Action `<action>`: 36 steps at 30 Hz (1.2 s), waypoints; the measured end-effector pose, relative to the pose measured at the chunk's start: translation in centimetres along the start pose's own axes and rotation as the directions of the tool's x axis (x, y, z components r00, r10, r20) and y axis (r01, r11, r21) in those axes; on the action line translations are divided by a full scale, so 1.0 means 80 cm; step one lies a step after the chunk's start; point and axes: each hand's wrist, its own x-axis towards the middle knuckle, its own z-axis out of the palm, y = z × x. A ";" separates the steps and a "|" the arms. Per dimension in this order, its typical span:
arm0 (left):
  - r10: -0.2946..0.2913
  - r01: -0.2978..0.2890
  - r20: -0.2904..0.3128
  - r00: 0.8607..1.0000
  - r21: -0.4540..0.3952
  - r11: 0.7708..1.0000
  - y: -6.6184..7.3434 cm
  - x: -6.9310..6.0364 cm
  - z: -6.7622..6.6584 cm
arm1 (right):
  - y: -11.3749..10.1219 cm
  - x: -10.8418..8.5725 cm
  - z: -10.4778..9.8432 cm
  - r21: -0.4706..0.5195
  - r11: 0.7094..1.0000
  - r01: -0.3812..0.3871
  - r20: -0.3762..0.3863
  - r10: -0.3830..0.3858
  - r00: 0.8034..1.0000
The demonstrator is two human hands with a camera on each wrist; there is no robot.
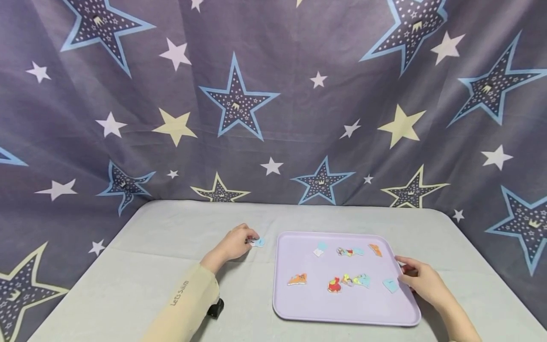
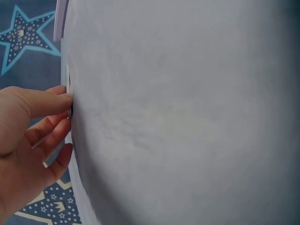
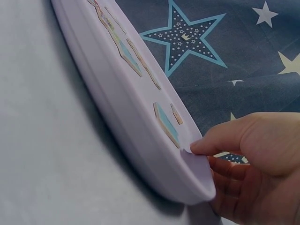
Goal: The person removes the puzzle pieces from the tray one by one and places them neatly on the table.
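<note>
Left of the lilac tray [image 1: 342,308], my left hand [image 1: 236,241] pinches a flat light blue and white puzzle piece [image 1: 259,242] low over the table. In the left wrist view that piece is seen edge-on between thumb and fingers, so its picture is hidden. My right hand [image 1: 429,285] grips the tray's right rim, thumb over the edge and fingers outside, as the right wrist view shows. Near that thumb lies a light blue piece [image 1: 390,285]. Other pieces on the tray include an orange one [image 1: 297,279], a red one [image 1: 334,285] and a blue-and-white one [image 1: 319,249].
A joined strip of pieces [image 1: 350,251] and a small orange piece [image 1: 375,250] lie toward the tray's far side. A black object [image 1: 216,308] shows by the left sleeve. Behind the grey-covered table [image 1: 141,285] hangs a star-patterned curtain [image 1: 295,133].
</note>
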 end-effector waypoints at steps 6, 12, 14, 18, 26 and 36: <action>0.023 -0.024 -0.024 0.999 -0.027 0.999 -0.002 -0.001 0.002 | 0.001 0.000 0.000 0.012 1.000 0.008 -0.005 -0.008 1.000; 0.022 -0.023 -0.026 0.999 -0.013 1.000 -0.003 0.000 0.006 | 0.002 -0.001 0.000 0.007 1.000 0.005 -0.006 -0.005 1.000; 0.017 -0.017 -0.026 1.000 -0.019 1.000 -0.003 0.000 0.007 | 0.002 -0.002 0.000 0.009 1.000 0.005 -0.008 -0.005 1.000; 0.010 -0.011 -0.033 0.999 -0.032 0.999 -0.002 -0.001 0.007 | 0.002 -0.002 -0.001 0.005 1.000 0.010 -0.010 -0.010 1.000; -0.060 0.061 -0.029 0.998 0.024 0.998 0.019 -0.001 -0.001 | 0.005 0.000 -0.001 -0.004 1.000 0.008 -0.006 -0.008 1.000; 0.148 -0.148 -0.005 0.989 0.023 0.989 0.072 -0.008 0.006 | 0.004 0.001 0.000 -0.006 1.000 -0.006 0.008 0.006 1.000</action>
